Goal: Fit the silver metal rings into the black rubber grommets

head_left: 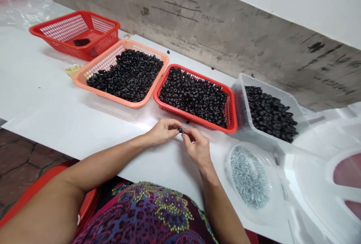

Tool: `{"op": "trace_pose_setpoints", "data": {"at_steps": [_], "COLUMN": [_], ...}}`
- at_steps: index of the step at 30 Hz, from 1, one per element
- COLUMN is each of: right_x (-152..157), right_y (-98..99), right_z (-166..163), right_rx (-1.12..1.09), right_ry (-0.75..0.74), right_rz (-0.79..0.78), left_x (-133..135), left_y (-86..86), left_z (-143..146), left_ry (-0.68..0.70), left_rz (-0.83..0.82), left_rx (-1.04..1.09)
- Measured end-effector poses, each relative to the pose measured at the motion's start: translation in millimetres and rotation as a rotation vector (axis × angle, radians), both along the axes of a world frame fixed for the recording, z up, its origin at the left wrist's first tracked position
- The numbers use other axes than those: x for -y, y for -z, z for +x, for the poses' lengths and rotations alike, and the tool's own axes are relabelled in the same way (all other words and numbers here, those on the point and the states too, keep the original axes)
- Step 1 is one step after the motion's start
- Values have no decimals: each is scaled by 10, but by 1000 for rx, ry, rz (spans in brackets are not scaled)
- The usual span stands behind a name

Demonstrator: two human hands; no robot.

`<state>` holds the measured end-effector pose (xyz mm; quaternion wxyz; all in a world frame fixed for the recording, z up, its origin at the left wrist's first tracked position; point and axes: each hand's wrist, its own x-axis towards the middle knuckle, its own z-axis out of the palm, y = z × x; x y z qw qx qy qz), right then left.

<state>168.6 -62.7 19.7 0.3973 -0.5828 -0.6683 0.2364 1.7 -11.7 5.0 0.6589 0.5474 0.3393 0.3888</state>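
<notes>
A small round black plastic piece (181, 130) is pinched between the thumb and forefinger of my left hand (162, 132), just above the white tabletop. My right hand (198, 147) meets it from the right, its thumb and forefinger closed at the piece's edge; what lies between those fingertips is too small to tell. Just beyond my hands is a red basket (231, 114) heaped with similar black pieces. To the right of my right forearm, a clear round tub (229, 161) holds many small shiny silvery bits.
Left of the red basket are an orange basket (77, 80) of black ring-like pieces and another red basket (103, 44) with one dark item inside. A clear bin (244, 118) of black pieces stands right, beside a white plastic stool-like object (313, 161). A wall (197, 29) runs behind.
</notes>
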Motion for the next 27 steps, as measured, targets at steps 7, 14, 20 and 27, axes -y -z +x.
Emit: {"op": "trace_pose_setpoints", "data": {"at_steps": [7, 14, 20, 27], "right_x": [18, 17, -7, -84], "right_y": [-7, 58, 9, -56], "right_z": [-9, -74, -37, 69], "right_rx": [93, 145, -62, -451], "right_ry": [-26, 41, 33, -57], "right_rz": [97, 118, -66, -415], "left_x": [36, 83, 100, 110], "left_y": [22, 18, 28, -19], "left_z": [10, 16, 16, 7], "left_ry": [-31, -44, -27, 45], "left_rz": [150, 381, 411, 274], "left_rx": [-92, -201, -197, -163]}}
